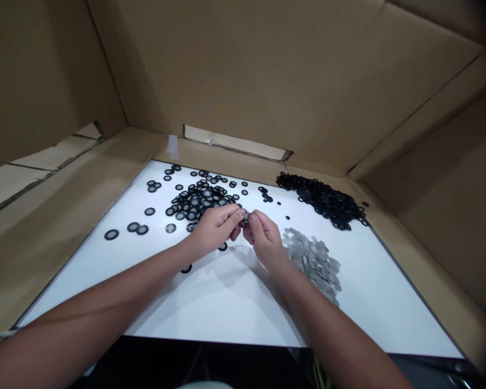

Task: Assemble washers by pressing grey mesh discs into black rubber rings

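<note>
My left hand (pixel 214 229) and my right hand (pixel 264 237) meet at the middle of a white board (pixel 227 297). Their fingertips pinch a small dark mesh washer (pixel 245 218), partly hidden by my fingers. Just beyond my left hand lies a heap of black-rimmed mesh washers (pixel 198 200), with several strays scattered to its left. Beside my right hand is a pile of loose grey mesh discs (pixel 314 262). Farther back on the right lies a heap of plain black rubber rings (pixel 322 200).
Brown cardboard walls (pixel 267 81) rise around the far and side edges of the white board, and cardboard flaps (pixel 44 216) lie along its left side. A dark gap (pixel 186 367) lies below the board's near edge.
</note>
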`<act>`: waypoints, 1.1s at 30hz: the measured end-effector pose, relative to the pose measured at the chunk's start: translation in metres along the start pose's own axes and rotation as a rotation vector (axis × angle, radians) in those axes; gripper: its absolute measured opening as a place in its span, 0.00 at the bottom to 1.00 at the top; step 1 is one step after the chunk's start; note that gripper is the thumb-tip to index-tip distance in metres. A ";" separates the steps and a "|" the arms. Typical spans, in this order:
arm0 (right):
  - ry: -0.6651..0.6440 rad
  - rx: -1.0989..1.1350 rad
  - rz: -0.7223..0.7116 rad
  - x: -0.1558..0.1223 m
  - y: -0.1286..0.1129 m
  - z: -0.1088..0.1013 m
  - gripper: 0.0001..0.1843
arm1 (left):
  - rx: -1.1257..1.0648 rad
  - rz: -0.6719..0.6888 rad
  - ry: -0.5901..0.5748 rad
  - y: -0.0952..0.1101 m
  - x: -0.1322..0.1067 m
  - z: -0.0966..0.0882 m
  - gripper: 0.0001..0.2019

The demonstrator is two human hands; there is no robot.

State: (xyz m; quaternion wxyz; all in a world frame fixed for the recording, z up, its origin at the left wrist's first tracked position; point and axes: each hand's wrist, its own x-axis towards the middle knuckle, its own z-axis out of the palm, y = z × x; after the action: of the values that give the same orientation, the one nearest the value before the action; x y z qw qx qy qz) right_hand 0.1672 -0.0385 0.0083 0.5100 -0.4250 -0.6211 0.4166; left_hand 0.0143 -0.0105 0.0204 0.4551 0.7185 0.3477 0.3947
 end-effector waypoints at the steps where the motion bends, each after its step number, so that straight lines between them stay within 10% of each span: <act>1: -0.002 -0.001 0.005 0.000 0.000 0.000 0.22 | 0.028 0.007 0.007 0.000 0.000 0.000 0.21; 19: -0.153 -0.228 -0.008 0.002 0.002 -0.018 0.23 | 0.006 -0.011 -0.424 -0.004 0.010 -0.026 0.18; 27: 0.087 -0.223 -0.072 0.001 0.004 -0.005 0.23 | -0.518 -0.221 -0.167 -0.012 0.010 -0.005 0.15; 33: 0.023 -0.301 -0.084 0.004 0.001 -0.016 0.24 | -0.465 -0.259 -0.179 -0.010 0.009 -0.007 0.12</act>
State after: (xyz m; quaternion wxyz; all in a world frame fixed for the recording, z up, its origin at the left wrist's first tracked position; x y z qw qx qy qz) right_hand 0.1825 -0.0334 0.0103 0.4643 -0.4751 -0.6880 0.2922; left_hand 0.0112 0.0033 0.0151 0.6831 0.5765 0.2951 0.3376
